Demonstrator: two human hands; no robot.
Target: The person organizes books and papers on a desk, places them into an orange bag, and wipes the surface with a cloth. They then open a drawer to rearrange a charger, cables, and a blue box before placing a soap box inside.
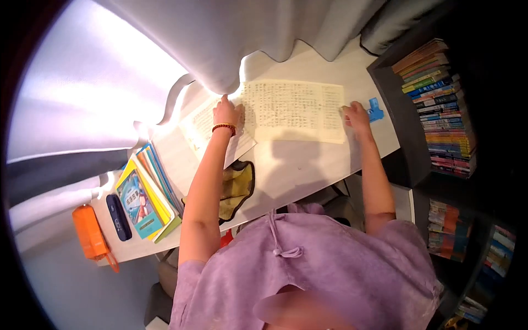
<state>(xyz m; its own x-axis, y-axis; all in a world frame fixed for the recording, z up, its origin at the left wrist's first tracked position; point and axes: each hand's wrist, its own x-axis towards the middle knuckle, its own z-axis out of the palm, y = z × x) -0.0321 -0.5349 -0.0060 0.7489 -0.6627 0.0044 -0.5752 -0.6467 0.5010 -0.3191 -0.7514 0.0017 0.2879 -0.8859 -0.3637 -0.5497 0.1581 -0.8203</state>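
The written sheet (pixel 289 107) is seemingly steadied between left hand (pixel 225 114) and right hand (pixel 357 116); neither grip's closure can be told.

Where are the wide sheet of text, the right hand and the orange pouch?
Wide sheet of text (pixel 289 109): head view, middle of its text-covered face.
Right hand (pixel 358 117): head view, middle of the hand.
Orange pouch (pixel 89 232): head view, middle of its body.
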